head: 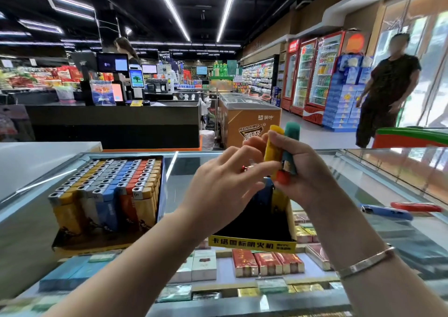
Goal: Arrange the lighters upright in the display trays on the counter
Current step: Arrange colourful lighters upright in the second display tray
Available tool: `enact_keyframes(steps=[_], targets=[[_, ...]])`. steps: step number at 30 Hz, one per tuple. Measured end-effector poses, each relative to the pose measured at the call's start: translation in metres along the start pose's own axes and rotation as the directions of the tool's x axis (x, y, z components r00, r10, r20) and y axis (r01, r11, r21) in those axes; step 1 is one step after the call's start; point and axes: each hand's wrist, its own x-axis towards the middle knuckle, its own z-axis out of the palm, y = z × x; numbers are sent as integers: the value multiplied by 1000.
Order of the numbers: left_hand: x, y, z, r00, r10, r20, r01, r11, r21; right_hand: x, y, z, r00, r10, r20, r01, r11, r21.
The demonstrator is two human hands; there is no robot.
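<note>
Right hand clasped around yellow lighter and green lighter. Left hand half-open, fingertips touching them, above nearly empty tray. Full tray left.

Bright, even store light from long ceiling strip lights above me. Glare and pale reflections streak the glass desk, strongest at right. Daylight washes out the windows far right. My left hand smears with motion blur. Wide-angle bend curves the edges. Background shelves soft; the bystander is blurred. Shadows faint.
</note>
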Motion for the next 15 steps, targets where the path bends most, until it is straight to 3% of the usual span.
enact_keyframes(steps=[6,9,12,15], targets=[[-2,-4,-4,972,136,-190,-136,991,13,-1,0,2,992,91,83,-88,996,-31],[0,-3,-8,962,79,-260,-106,990,-91,-3,-4,2,991,111,79,-108,993,-39],[3,-2,-9,937,-131,-324,56,971,-230,-3,-11,-7,988,-32,-153,4,984,-177],[5,0,-7,912,-312,-267,197,902,-383,2,-16,-22,863,-335,-378,95,843,-529]])
